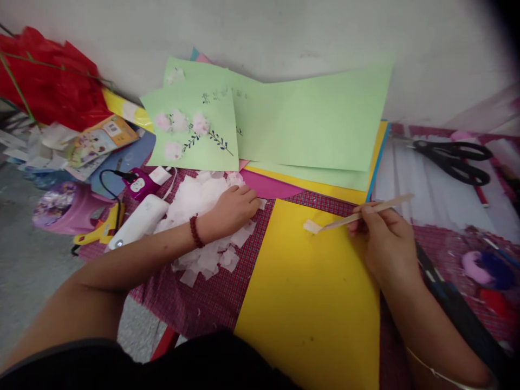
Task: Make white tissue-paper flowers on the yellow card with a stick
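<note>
My right hand (pixel 390 238) pinches a flat wooden stick (pixel 382 207) above a yellow sheet of paper (pixel 312 292). At the stick's left tip is a small pale paper square (pixel 312 226), touching or just above the sheet. My left hand (pixel 235 208) rests on a spread pile of white tissue-paper squares (pixel 195 197), its fingers bent together with the tips hidden. Behind it stands a light green card (pixel 195 149) decorated with pinkish-white paper flowers (pixel 200 124) and dark drawn stems.
Larger green sheets (pixel 309 122) lean on the wall. Black-handled scissors (pixel 455 157) lie at right. On the left are a white power bank (pixel 140 221), a yellow glue gun (pixel 99 230), a purple plug adapter (pixel 140 183) and a pink container (pixel 77 208). A checked cloth (pixel 211 303) covers the table.
</note>
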`<control>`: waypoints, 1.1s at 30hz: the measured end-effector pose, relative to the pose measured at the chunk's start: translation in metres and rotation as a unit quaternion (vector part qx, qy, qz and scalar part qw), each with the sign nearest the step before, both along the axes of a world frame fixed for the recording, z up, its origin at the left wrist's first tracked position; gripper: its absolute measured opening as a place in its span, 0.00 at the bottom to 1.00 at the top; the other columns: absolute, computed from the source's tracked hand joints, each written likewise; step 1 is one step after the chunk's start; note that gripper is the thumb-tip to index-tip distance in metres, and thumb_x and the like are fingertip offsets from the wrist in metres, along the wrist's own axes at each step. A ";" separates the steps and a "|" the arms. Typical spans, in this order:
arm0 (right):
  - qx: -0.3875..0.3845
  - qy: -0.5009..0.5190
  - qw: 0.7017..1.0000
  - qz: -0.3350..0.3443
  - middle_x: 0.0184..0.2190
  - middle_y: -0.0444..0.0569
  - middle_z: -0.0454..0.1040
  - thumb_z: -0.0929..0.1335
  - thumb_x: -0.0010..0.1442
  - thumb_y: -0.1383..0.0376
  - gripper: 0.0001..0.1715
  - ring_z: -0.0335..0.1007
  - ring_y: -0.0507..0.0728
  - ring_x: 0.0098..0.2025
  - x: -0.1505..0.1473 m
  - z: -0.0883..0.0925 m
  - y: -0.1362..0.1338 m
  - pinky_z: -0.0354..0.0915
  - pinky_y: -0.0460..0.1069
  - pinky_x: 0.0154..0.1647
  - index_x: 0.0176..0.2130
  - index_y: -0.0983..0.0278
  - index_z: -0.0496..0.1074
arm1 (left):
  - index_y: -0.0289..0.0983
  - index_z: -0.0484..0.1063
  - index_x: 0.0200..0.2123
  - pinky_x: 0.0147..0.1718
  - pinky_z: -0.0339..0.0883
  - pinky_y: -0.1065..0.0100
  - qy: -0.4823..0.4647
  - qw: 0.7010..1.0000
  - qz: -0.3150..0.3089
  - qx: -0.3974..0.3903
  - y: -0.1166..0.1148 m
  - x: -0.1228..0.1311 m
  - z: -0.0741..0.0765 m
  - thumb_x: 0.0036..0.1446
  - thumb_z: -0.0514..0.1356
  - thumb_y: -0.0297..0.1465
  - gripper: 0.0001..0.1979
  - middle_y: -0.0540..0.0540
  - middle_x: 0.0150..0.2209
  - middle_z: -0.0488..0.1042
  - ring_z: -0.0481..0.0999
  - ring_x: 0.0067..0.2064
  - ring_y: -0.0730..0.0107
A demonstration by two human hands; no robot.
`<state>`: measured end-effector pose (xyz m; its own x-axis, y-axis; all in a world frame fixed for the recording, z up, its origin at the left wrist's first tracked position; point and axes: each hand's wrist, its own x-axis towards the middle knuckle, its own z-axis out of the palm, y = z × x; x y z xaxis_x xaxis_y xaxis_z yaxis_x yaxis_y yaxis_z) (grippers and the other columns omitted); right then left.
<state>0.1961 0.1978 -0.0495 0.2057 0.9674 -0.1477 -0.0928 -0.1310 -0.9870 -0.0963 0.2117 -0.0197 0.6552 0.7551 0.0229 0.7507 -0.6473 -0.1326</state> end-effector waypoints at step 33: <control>0.020 -0.348 0.913 0.213 0.21 0.41 0.68 0.67 0.55 0.63 0.04 0.61 0.51 0.21 -0.011 0.015 -0.016 0.51 0.46 0.22 0.30 0.61 0.70 | 0.35 0.62 0.22 0.26 0.51 0.70 -0.232 0.959 0.097 -0.134 0.027 0.073 0.021 0.58 0.53 0.32 0.13 0.49 0.24 0.65 0.62 0.28 0.74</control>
<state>0.1854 0.1820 -0.0340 -0.1604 0.9831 -0.0877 0.6097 0.0288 -0.7921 -0.0238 0.2392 0.0015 0.4679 0.8813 0.0666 0.7985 -0.4538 0.3956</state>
